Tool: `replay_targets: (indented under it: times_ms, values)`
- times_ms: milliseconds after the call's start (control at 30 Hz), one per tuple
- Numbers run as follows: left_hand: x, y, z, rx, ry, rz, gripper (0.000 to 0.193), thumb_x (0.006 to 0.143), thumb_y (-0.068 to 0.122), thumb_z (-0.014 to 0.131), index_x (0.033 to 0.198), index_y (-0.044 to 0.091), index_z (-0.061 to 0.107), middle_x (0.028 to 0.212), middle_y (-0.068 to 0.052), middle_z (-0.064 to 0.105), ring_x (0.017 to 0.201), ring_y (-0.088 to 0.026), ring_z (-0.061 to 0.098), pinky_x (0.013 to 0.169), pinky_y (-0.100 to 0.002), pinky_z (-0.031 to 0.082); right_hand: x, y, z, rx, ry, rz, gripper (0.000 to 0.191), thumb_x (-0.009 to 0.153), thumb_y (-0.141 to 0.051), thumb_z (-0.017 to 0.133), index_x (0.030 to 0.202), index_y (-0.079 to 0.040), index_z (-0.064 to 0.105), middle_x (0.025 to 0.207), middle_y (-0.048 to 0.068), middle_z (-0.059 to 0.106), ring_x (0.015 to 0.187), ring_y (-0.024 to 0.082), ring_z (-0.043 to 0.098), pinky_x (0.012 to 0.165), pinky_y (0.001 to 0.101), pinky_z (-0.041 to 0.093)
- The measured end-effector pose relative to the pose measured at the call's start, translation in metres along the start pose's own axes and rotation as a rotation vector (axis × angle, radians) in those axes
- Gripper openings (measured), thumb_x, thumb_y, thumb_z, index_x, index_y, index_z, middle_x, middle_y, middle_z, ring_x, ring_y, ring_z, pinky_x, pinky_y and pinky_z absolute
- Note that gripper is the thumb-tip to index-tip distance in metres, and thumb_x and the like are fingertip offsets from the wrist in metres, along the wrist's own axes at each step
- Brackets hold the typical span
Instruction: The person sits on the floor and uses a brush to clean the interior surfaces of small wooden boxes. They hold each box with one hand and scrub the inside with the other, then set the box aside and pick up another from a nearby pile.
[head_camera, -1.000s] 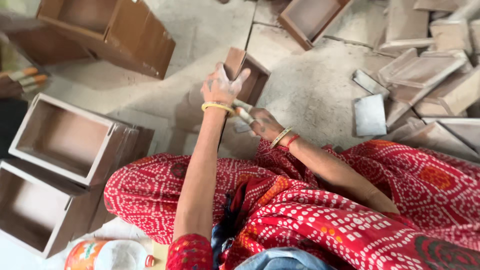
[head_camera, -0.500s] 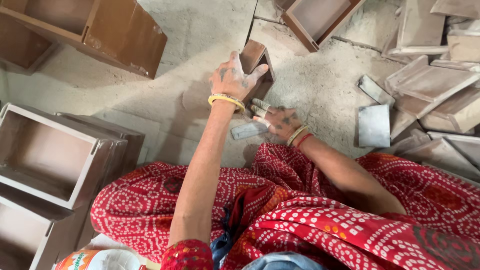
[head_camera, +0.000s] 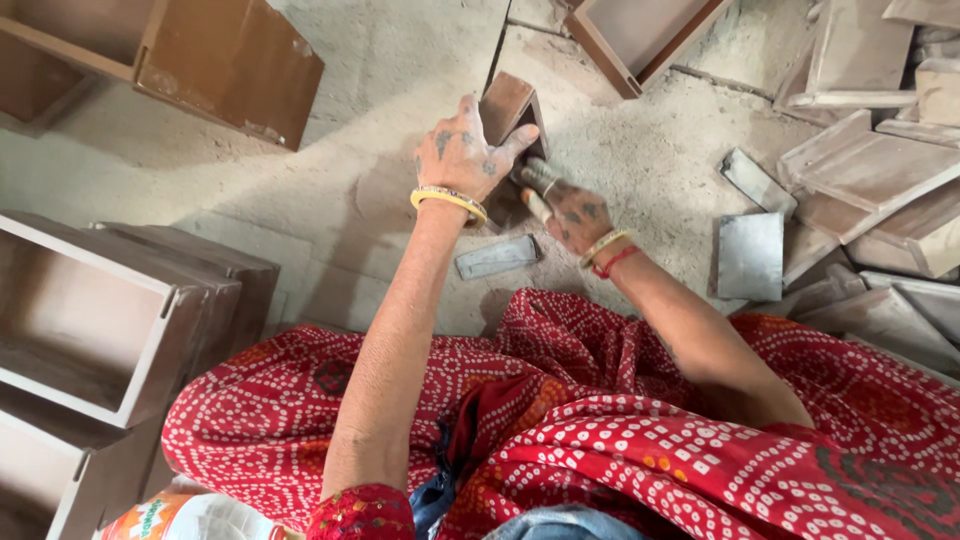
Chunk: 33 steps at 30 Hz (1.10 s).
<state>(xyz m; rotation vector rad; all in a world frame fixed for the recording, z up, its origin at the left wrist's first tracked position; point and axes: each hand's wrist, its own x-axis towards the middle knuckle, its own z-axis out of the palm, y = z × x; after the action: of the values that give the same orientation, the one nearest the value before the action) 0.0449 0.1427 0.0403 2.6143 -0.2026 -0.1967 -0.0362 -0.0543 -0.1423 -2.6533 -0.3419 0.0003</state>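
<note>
My left hand (head_camera: 462, 152) reaches forward and grips a small brown wooden box (head_camera: 508, 108) that stands on the dusty floor, thumb against its side. My right hand (head_camera: 570, 210) is just below and right of the box, fingers curled on something small and pale that I cannot make out. A flat grey rectangular piece (head_camera: 497, 257) lies on the floor between my arms. Both wrists wear yellow bangles; the right also has a red one. Red dotted cloth (head_camera: 560, 420) covers my lap.
Open wooden boxes (head_camera: 90, 320) are stacked at the left. A larger brown box (head_camera: 225, 65) sits at upper left, another (head_camera: 640, 35) at the top. Many wooden boxes and flat panels (head_camera: 870, 180) are piled at the right. A grey flat plate (head_camera: 750, 255) lies nearby.
Both hands have moved forward to the small box; the left hand now rests on it. The flat grey piece that was by my right hand now lies on the floor.
</note>
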Motion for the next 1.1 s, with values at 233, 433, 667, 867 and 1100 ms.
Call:
replay_targets:
  times_ms: [233,433,667,867,1100]
  values:
    - [-0.001,-0.003,0.011,0.034,0.068,0.057,0.101,0.079,0.08,0.068,0.135,-0.003,0.051,0.097,-0.024,0.073,0.094,-0.044,0.071,0.084,-0.053,0.055,-0.006,-0.014,-0.003,-0.467,0.101,-0.114,0.048,0.08,-0.033,0.06,0.128,-0.035,0.066,0.103,0.004,0.075,0.066,0.018,0.069,0.045,0.0367,0.056]
    - [-0.01,0.004,0.005,0.044,0.013,0.012,0.089,0.078,0.077,0.068,0.123,0.001,0.056,0.095,-0.022,0.074,0.094,-0.044,0.071,0.084,-0.056,0.054,-0.035,-0.053,-0.005,-0.213,-0.311,0.002,0.027,0.094,-0.022,0.063,0.12,-0.016,0.069,0.101,0.007,0.07,0.068,0.019,0.067,0.047,0.0331,0.056]
    - [-0.015,0.013,-0.001,0.033,0.015,0.026,0.082,0.077,0.074,0.071,0.114,0.003,0.058,0.089,-0.022,0.074,0.087,-0.044,0.072,0.076,-0.055,0.056,-0.045,-0.055,-0.006,-0.247,-0.184,-0.167,0.018,0.078,-0.023,0.07,0.094,-0.013,0.073,0.108,0.007,0.069,0.071,0.023,0.068,0.053,0.0391,0.055]
    - [-0.013,0.012,-0.007,0.055,0.013,0.013,0.082,0.077,0.075,0.072,0.112,0.002,0.058,0.087,-0.022,0.074,0.086,-0.044,0.072,0.077,-0.057,0.055,-0.042,-0.061,-0.004,-0.183,-0.149,-0.213,0.04,0.08,-0.019,0.07,0.119,-0.021,0.069,0.118,0.008,0.069,0.073,0.022,0.068,0.054,0.0367,0.054]
    - [-0.017,0.016,-0.002,0.037,0.015,0.003,0.082,0.077,0.074,0.072,0.112,0.001,0.058,0.088,-0.024,0.073,0.087,-0.045,0.072,0.079,-0.056,0.055,-0.004,-0.032,-0.043,-0.6,-0.492,-0.078,0.066,0.092,-0.007,0.061,0.148,-0.038,0.046,0.133,0.013,0.06,0.055,0.012,0.066,0.037,0.0213,0.052]
